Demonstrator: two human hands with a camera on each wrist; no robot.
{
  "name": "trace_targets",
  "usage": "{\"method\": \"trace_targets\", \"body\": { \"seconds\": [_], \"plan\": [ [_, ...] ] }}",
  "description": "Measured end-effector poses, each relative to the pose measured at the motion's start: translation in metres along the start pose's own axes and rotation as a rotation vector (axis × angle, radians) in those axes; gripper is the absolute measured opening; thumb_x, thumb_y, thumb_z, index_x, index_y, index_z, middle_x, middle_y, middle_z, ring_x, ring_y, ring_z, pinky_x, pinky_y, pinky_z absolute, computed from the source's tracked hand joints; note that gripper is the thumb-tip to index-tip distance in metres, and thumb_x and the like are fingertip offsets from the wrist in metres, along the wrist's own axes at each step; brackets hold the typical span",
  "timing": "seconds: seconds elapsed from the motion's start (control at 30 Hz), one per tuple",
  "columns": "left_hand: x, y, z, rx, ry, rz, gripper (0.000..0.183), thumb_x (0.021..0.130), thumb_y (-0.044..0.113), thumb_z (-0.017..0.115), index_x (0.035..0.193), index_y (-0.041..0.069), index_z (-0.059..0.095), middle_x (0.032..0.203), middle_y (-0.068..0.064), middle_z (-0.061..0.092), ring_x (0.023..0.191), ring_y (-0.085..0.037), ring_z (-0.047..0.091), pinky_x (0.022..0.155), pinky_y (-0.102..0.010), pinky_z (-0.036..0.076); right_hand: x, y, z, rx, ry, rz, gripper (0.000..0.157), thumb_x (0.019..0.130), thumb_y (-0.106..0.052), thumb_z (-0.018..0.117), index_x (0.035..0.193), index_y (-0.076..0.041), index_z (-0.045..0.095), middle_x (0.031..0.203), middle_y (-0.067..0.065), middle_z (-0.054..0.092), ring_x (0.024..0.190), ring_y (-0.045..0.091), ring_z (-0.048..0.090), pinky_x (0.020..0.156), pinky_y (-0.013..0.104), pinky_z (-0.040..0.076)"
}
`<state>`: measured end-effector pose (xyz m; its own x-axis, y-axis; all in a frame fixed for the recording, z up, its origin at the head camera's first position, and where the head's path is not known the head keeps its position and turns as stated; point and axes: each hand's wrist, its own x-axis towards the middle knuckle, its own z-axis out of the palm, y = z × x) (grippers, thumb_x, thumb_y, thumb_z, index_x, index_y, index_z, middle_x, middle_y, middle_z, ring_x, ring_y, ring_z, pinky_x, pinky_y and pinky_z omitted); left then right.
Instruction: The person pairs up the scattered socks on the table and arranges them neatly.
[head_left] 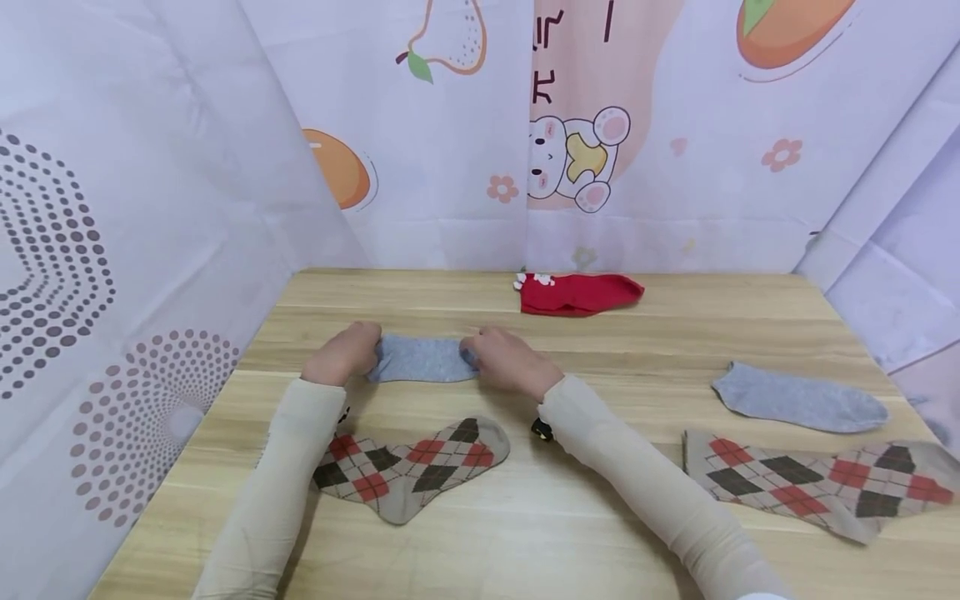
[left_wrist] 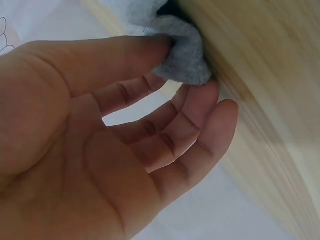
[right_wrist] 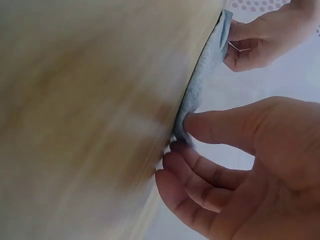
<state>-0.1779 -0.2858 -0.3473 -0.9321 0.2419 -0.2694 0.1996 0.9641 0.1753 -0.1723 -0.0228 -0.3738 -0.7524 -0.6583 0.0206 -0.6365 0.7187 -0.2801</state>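
Note:
A light grey-blue ankle sock point(head_left: 423, 360) lies stretched sideways between the two hands, low over the table. My left hand point(head_left: 341, 354) pinches its left end. In the left wrist view the thumb presses on the bunched grey fabric point(left_wrist: 184, 52) while the other fingers curve beneath. At the opposite end my right hand point(head_left: 513, 362) pinches the sock, its thumb point(right_wrist: 205, 126) against the edge in the right wrist view. Nearer the body, a beige argyle sock point(head_left: 412, 467) with red and dark diamonds lies flat between the forearms, its left end partly behind the left sleeve.
On the right of the wooden table point(head_left: 600, 517) lie a second grey ankle sock point(head_left: 798, 398) and, in front of it, another argyle sock point(head_left: 817, 483). A red sock point(head_left: 581, 294) with white trim rests near the back edge. Patterned curtains point(head_left: 450, 167) surround the table.

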Motion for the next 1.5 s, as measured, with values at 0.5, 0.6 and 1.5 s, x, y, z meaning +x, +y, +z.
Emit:
{"method": "trace_targets", "body": {
  "seconds": [0.5, 0.6, 1.5],
  "plan": [
    [-0.005, 0.002, -0.005, -0.091, 0.079, 0.109, 0.011, 0.095, -0.001, 0.052, 0.101, -0.001, 0.061, 0.095, -0.014, 0.064, 0.082, -0.025, 0.057, 0.075, -0.042, 0.048, -0.005, 0.007, -0.015, -0.004, -0.031, 0.089, 0.010, 0.084, 0.002, 0.063, 0.087, -0.007, 0.068, 0.086, 0.005, 0.065, 0.079, 0.019, 0.054, 0.069, 0.034, 0.049],
    [-0.004, 0.007, -0.006, -0.092, 0.100, 0.152, 0.011, 0.095, 0.001, 0.055, 0.103, -0.002, 0.062, 0.096, -0.014, 0.065, 0.081, -0.024, 0.057, 0.076, -0.042, 0.048, -0.011, 0.010, -0.021, -0.032, -0.003, 0.129, 0.016, 0.082, 0.003, 0.061, 0.072, -0.010, 0.060, 0.074, 0.003, 0.056, 0.071, 0.020, 0.045, 0.061, 0.034, 0.040],
    [-0.017, 0.067, -0.011, -0.174, 0.203, 0.427, 0.027, 0.095, 0.003, 0.065, 0.120, 0.006, 0.056, 0.071, 0.003, 0.062, 0.059, -0.009, 0.054, 0.059, -0.028, 0.047, -0.107, 0.034, -0.056, -0.142, 0.250, 0.073, 0.012, 0.077, 0.000, 0.071, 0.087, -0.007, 0.071, 0.068, 0.002, 0.054, 0.063, 0.022, 0.055, 0.054, 0.037, 0.044]
  ]
}}
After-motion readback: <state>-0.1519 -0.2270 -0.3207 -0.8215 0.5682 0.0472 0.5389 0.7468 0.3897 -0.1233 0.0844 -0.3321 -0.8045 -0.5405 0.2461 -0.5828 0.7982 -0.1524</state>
